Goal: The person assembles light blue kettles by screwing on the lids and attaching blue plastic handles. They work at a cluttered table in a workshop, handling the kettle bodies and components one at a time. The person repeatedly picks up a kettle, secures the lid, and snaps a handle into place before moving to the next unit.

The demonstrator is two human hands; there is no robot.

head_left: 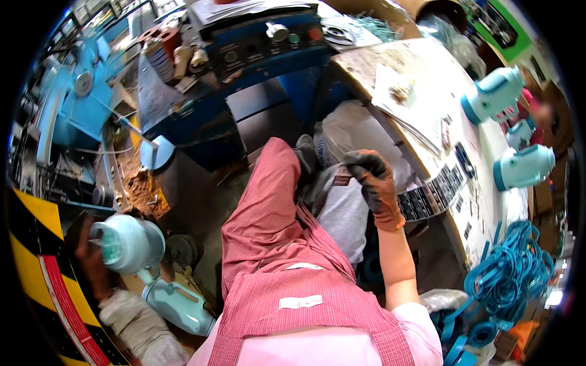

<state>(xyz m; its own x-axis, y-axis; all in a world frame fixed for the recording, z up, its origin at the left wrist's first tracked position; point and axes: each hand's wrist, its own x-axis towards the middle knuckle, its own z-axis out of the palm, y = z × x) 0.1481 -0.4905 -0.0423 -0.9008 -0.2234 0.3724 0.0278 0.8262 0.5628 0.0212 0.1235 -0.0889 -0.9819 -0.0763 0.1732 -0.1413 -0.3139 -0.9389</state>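
At the left, my left hand, in a dark brownish glove, is closed around the open end of a pale turquoise plastic jug. The hand is partly blurred and in shadow. Just below, a second turquoise jug with a side handle lies tilted, close to the first. My right hand, in an orange glove with dark grey fingertips, is raised over my lap with thumb and fingers pinched together. A small dark piece shows beneath the fingertips; whether they grip it I cannot make out. Beside this hand hangs a strip of black labels.
A worktable on the right carries papers and two turquoise jugs. Blue straps are heaped beside it. Ahead stands a blue machine with a control panel. Yellow-black striped edging runs along the left. Someone is at far right.
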